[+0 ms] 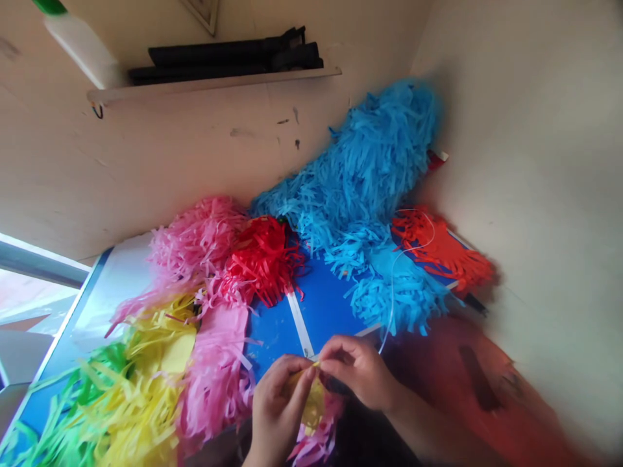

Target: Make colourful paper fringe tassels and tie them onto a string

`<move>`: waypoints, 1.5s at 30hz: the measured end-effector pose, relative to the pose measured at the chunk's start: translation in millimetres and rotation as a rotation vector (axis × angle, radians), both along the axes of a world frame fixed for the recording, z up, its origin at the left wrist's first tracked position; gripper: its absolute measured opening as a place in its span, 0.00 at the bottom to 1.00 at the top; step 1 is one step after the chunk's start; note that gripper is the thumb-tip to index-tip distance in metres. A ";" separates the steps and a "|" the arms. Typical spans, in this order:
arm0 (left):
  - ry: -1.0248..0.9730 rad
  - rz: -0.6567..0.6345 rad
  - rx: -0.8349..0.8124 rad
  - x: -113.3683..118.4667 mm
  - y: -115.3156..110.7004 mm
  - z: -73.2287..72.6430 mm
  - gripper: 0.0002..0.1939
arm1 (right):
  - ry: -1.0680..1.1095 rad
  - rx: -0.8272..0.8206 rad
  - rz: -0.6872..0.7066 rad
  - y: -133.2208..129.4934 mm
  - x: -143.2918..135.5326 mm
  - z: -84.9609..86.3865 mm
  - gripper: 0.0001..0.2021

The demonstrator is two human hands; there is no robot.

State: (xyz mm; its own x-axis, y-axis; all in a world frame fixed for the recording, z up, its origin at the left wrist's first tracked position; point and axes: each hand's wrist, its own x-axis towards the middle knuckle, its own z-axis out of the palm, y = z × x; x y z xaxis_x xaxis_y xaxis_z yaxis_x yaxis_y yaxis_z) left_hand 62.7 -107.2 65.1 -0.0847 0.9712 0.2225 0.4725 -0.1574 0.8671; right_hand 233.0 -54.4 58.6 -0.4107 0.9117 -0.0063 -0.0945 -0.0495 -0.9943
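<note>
Both hands meet at the front edge of the blue table (324, 298). My left hand (277, 402) pinches a thin yellow strip (316, 364) between thumb and fingers. The fingertips of my right hand (357, 370) are closed on the strip's other end. Below them is a yellowish, rounded, see-through piece (314, 408), partly hidden by my left hand; I cannot tell what it is. Pink fringed paper (321, 434) lies beneath, near my lap. A thin white cord (392, 285) runs down from the blue fringe and passes behind my right hand.
Fringed paper lies in heaps: blue (370, 155) against the wall, pink (199, 233), red (265, 259), yellow (141, 395), green (78, 402) and orange-red (442, 250). Above, a wall shelf (219, 85) holds long black objects (228, 55). A wall (545, 194) bounds the right side.
</note>
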 end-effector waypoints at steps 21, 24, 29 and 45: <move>0.103 0.015 0.185 12.8 -13.5 -8.2 0.03 | -0.030 0.338 -0.182 -26.1 -5.2 -17.9 0.05; 0.082 -0.035 0.122 9.7 -11.5 -6.6 0.04 | -0.021 0.308 -0.155 -22.6 -1.9 -17.6 0.04; 0.048 0.003 0.123 7.4 -7.8 -9.1 0.01 | 0.010 0.202 -0.203 -19.7 -3.6 -17.7 0.03; 0.069 -0.021 0.118 10.9 -5.8 -3.8 0.06 | 0.019 0.209 -0.192 -22.7 -4.8 -19.7 0.03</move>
